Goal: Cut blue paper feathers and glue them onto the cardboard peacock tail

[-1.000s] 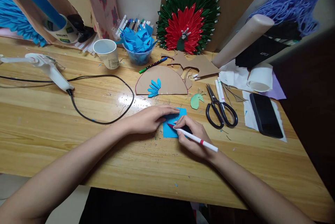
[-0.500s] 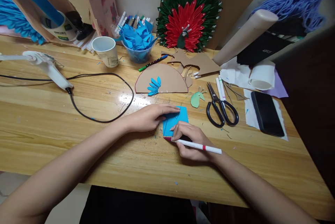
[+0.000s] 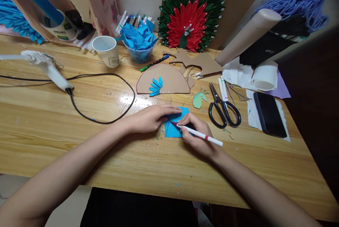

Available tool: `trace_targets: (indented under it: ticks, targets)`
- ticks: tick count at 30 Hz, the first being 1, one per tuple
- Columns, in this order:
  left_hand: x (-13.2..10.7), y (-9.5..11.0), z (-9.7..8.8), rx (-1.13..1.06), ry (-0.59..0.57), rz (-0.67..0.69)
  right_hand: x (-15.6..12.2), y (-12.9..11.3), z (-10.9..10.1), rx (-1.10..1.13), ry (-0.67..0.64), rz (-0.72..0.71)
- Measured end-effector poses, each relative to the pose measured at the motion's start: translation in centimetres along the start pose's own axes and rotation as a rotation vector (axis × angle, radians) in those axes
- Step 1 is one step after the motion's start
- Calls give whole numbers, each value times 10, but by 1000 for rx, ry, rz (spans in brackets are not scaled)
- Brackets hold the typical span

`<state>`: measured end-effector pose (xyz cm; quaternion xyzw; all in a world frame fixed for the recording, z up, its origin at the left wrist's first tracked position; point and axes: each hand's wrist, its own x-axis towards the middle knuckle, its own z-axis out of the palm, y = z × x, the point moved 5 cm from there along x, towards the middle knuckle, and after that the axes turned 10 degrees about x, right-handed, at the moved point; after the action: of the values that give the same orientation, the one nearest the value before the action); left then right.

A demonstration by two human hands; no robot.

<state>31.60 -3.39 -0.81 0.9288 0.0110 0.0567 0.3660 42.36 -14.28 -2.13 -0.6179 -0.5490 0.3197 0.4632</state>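
A small blue paper square (image 3: 172, 129) lies on the wooden table (image 3: 79, 114) in front of me. My left hand (image 3: 150, 118) rests flat on its left edge, fingers stretched out over the paper's top. My right hand (image 3: 198, 135) is closed around a white marker with a red tip (image 3: 201, 135). The tip touches the middle of the blue paper. Part of the paper is hidden under both hands.
Black scissors (image 3: 224, 108) and a green paper shape (image 3: 198, 100) lie right of the paper. Behind are a cardboard semicircle with blue petals (image 3: 164, 80), a paper cup (image 3: 107, 51), a tub of blue paper (image 3: 139, 43), a glue gun with cable (image 3: 50, 69) and a phone (image 3: 270, 114).
My right hand has brought the marker tip up from the paper's lower edge to its middle. My left hand has stayed in place on the paper.
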Motion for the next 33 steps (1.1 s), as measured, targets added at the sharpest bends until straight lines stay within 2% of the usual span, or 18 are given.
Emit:
trace_targets:
  ticks: [13,20,26,33]
  targets:
    - [-1,0,-1,0,-2,-10,2,5,-4,235,-36,26]
    - [1,1,-2,20,-17,-18,1,3,-6,321,-120,3]
    - [-2,3,-3,170,-25,-45,2,16,-21,387,17,44]
    - [-2,7,1,357,11,-42,2,15,-21,199,45,27]
